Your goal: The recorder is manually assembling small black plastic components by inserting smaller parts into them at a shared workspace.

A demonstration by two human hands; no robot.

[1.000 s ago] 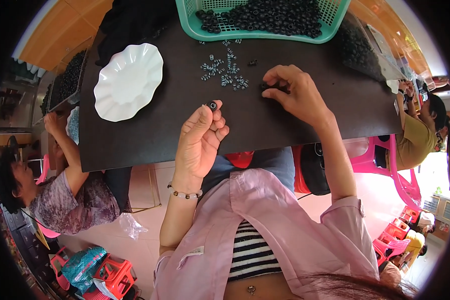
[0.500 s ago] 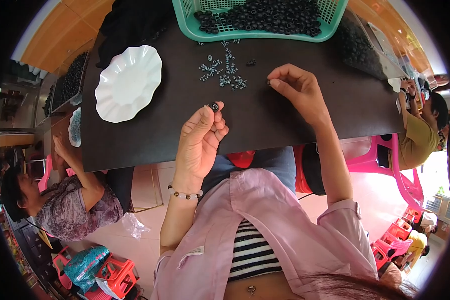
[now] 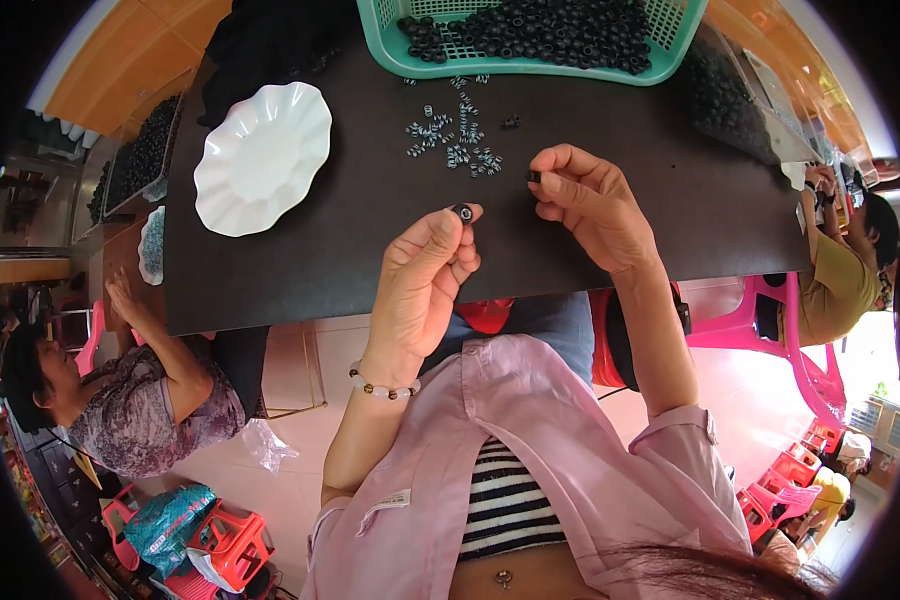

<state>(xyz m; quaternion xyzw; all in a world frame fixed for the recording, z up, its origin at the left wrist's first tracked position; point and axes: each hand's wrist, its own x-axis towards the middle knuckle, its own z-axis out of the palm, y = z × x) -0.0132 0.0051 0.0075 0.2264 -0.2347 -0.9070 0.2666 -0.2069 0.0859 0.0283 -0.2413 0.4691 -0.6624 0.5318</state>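
My left hand (image 3: 417, 285), with a beaded bracelet at the wrist, pinches a small black round plastic piece (image 3: 463, 214) between thumb and forefinger. A pale ring shows in its opening, perhaps the end of a spring. Just to the right and slightly farther off, my right hand (image 3: 600, 208) pinches another small black plastic piece (image 3: 534, 177). The two pieces are close but apart. Beyond my hands, small metal coil springs (image 3: 460, 135) lie scattered on the dark table (image 3: 320, 270). A couple of black pieces (image 3: 511, 122) rest beside them.
A green plastic basket (image 3: 530, 72) of black pieces stands at the far edge. At left lies a white scalloped plate (image 3: 262, 160); dark cloth (image 3: 270, 45) is behind it. A clear bin of black pieces (image 3: 725, 105) stands far right. Other people sit left and right.
My hands have come closer together: the left moved right, the right swung nearer and turned so its black piece shows more. Both still hold their pieces.
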